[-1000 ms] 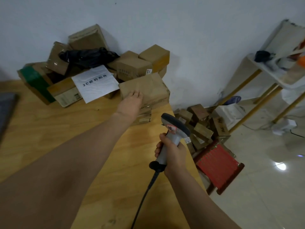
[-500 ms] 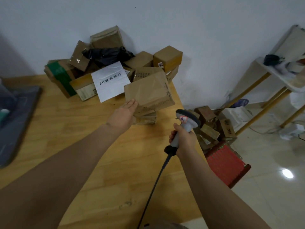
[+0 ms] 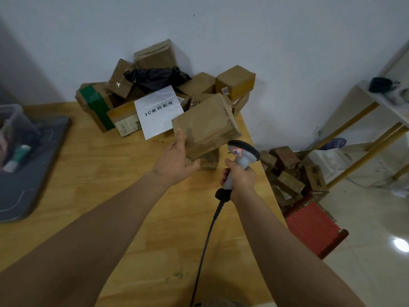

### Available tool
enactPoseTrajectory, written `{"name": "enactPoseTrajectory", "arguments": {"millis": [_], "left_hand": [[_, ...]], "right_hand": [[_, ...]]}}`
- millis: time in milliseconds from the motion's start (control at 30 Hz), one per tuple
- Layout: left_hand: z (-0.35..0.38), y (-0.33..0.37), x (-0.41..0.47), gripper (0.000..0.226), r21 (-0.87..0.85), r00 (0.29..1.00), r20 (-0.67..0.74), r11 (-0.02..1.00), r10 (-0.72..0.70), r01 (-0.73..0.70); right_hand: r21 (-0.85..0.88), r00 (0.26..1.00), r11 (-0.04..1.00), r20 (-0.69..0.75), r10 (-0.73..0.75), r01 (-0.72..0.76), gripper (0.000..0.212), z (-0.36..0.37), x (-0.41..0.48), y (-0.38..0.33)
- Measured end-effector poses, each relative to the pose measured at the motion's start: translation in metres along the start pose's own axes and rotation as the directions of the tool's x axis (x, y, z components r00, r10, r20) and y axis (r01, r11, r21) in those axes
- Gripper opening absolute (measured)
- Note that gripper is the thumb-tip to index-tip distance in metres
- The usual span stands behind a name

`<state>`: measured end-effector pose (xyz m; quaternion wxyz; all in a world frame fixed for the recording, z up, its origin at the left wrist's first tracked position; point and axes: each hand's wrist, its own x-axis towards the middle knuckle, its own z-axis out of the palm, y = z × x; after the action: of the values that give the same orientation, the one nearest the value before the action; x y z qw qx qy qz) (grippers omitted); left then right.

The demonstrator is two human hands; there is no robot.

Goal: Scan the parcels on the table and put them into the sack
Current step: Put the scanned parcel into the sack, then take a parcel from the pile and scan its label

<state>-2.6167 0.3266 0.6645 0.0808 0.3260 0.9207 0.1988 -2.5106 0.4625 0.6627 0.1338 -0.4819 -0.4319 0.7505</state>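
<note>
This looks like a small, makeshift parcel-sorting room rather than a home. Taped cardboard parcels are heaped against the bare wall at the upper centre of a wooden surface, with a printed sheet reading "3C 数码配件" lying on them, and a corded barcode scanner is held at centre. More boxes lie piled on the tiled floor at the right.

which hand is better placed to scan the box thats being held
Right. The right hand grips the scanner, whose head sits just beside the held box; the left hand is occupied holding that box.
</note>
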Motion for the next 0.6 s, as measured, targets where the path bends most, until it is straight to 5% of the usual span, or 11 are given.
{"name": "enactPoseTrajectory", "arguments": {"millis": [167,300,333,400,467,600], "left_hand": [[0.008,-0.009,0.002,0.099,-0.156,0.986,-0.043,0.976,-0.159,0.15],[0.008,-0.012,-0.002,0.066,-0.386,0.904,-0.124,0.859,-0.408,0.335],[0.004,-0.02,0.002,0.054,-0.48,0.847,-0.203,0.804,-0.491,0.351],[-0.009,-0.039,0.011,0.042,-0.724,0.614,-0.312,0.6,-0.725,0.341],[-0.019,-0.057,0.01,0.049,-0.795,0.405,-0.254,0.429,-0.878,0.429],[-0.025,-0.082,-0.012,0.055,-0.798,0.177,-0.234,0.293,-0.956,0.527]], "right_hand": [[-0.18,0.984,0.978,0.163,-0.076,0.105,0.015,0.018,0.001,0.0],[-0.31,0.949,0.942,0.314,-0.027,0.129,0.016,0.035,-0.005,-0.001],[-0.337,0.941,0.933,0.338,-0.006,0.127,0.017,0.037,-0.006,-0.001],[-0.36,0.933,0.925,0.359,0.019,0.12,0.015,0.037,-0.005,0.002],[-0.363,0.937,0.926,0.347,0.029,0.106,0.013,0.033,-0.001,0.006],[-0.345,0.94,0.935,0.338,0.045,0.079,0.016,0.027,0.001,0.008]]}}
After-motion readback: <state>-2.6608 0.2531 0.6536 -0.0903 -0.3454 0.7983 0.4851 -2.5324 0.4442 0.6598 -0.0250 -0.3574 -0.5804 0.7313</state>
